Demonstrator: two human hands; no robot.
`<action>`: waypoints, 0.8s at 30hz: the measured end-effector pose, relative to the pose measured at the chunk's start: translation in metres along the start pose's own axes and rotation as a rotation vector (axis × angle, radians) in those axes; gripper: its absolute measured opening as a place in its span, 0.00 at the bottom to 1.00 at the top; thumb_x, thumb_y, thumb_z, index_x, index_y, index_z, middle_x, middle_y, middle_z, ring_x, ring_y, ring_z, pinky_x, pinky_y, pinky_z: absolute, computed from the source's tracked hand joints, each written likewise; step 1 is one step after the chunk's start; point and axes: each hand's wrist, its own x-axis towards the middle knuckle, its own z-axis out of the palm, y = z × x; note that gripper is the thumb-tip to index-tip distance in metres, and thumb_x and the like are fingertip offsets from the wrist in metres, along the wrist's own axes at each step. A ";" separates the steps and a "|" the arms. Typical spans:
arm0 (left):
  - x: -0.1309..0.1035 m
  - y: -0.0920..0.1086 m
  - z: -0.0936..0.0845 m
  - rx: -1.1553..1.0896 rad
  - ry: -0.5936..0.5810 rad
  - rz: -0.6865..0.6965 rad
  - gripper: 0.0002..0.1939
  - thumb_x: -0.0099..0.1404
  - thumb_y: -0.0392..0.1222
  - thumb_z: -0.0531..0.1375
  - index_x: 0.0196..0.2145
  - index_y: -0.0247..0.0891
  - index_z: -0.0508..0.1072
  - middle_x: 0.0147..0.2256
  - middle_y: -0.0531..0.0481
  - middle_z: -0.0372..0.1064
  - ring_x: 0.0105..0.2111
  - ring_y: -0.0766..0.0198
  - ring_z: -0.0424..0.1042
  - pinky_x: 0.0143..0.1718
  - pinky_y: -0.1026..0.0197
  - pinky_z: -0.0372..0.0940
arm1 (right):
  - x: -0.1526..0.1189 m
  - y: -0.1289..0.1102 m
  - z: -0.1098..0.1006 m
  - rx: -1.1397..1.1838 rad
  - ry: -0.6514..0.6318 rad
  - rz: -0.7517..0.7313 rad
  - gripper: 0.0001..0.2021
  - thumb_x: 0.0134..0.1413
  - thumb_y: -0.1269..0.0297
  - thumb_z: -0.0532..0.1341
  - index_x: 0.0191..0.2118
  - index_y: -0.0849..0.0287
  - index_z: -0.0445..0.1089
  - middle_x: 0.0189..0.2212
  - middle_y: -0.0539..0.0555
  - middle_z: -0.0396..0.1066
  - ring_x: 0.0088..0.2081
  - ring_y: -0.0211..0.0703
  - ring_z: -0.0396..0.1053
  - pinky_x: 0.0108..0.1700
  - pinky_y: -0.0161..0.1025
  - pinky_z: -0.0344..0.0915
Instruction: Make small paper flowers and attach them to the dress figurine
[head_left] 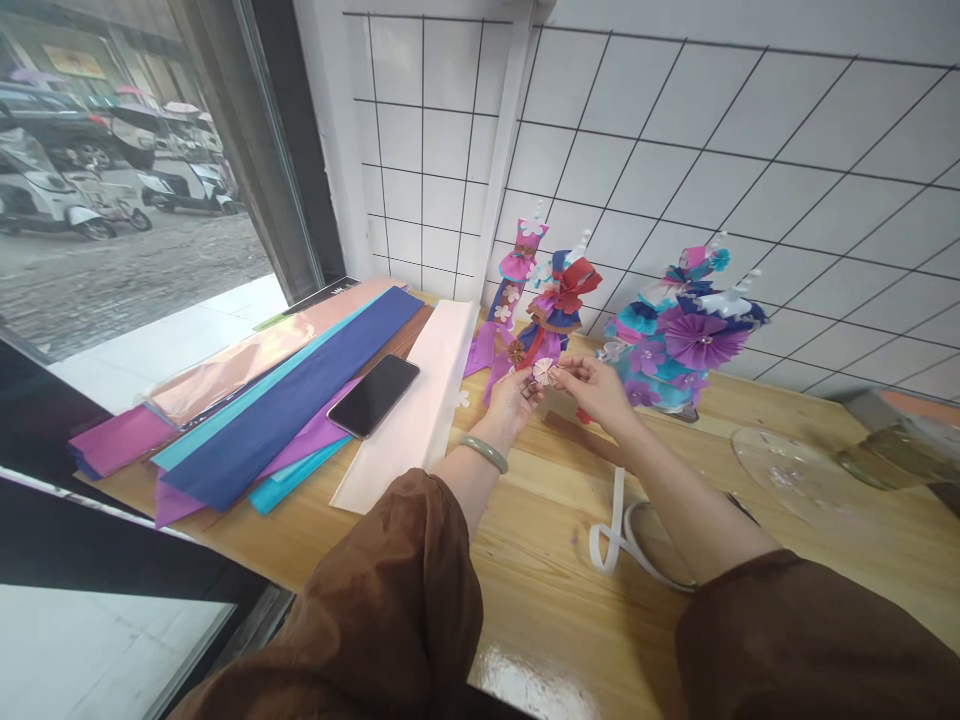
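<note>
Two brown sleeves [390, 590] reach forward, forearms converging. The left hand [516, 398], palm upturned, and right hand [596, 388] pinch one pale rosette [544, 371]. One phone [373, 396] lies left.

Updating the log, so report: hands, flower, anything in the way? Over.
Left hand, right hand both on pale pleated flower. Flower by red-bowed figure. White ribbon loose nearer the body, clear of flower.

From my single head-worn view, I look forward and down at fairly close range over the wooden table [525, 540] toward the gridded white wall [675, 130].
</note>
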 end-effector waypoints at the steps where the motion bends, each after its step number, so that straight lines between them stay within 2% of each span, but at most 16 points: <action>1: 0.001 0.000 0.000 -0.002 0.002 -0.004 0.04 0.53 0.34 0.58 0.29 0.32 0.66 0.21 0.51 0.64 0.20 0.72 0.62 0.22 0.68 0.57 | 0.000 0.000 0.002 -0.001 0.013 0.015 0.17 0.39 0.54 0.62 0.33 0.60 0.65 0.27 0.55 0.71 0.27 0.40 0.69 0.32 0.39 0.66; 5: 0.002 0.000 -0.001 -0.007 -0.003 -0.021 0.03 0.53 0.34 0.57 0.27 0.32 0.66 0.19 0.51 0.62 0.18 0.72 0.60 0.20 0.68 0.55 | 0.002 0.003 0.009 -0.027 0.057 0.061 0.17 0.37 0.53 0.63 0.31 0.60 0.63 0.23 0.52 0.69 0.24 0.39 0.68 0.28 0.38 0.64; 10: 0.003 0.000 -0.002 -0.007 -0.019 -0.036 0.03 0.53 0.34 0.57 0.28 0.32 0.66 0.19 0.51 0.62 0.18 0.73 0.58 0.19 0.68 0.53 | 0.006 0.006 0.011 0.001 0.051 0.056 0.16 0.37 0.54 0.64 0.30 0.59 0.62 0.23 0.51 0.67 0.23 0.38 0.66 0.28 0.37 0.64; 15: 0.004 0.000 -0.003 -0.010 -0.023 -0.041 0.03 0.53 0.34 0.56 0.28 0.32 0.66 0.20 0.50 0.63 0.19 0.72 0.60 0.21 0.68 0.55 | 0.002 0.005 0.010 0.009 0.042 -0.033 0.14 0.39 0.55 0.62 0.30 0.57 0.60 0.24 0.49 0.65 0.22 0.36 0.65 0.27 0.36 0.63; 20: 0.002 0.001 -0.003 -0.013 -0.034 -0.053 0.03 0.54 0.34 0.55 0.28 0.31 0.66 0.20 0.49 0.64 0.20 0.71 0.62 0.22 0.68 0.56 | -0.005 0.003 0.008 -0.230 0.001 -0.195 0.09 0.48 0.57 0.56 0.31 0.58 0.65 0.26 0.51 0.67 0.25 0.38 0.65 0.29 0.36 0.61; 24: -0.001 0.002 -0.001 -0.003 -0.053 -0.049 0.05 0.52 0.35 0.57 0.28 0.31 0.68 0.20 0.51 0.64 0.18 0.71 0.62 0.21 0.67 0.56 | -0.004 0.003 0.007 -0.482 0.065 -0.268 0.10 0.50 0.59 0.55 0.32 0.59 0.69 0.29 0.54 0.68 0.27 0.39 0.64 0.31 0.38 0.59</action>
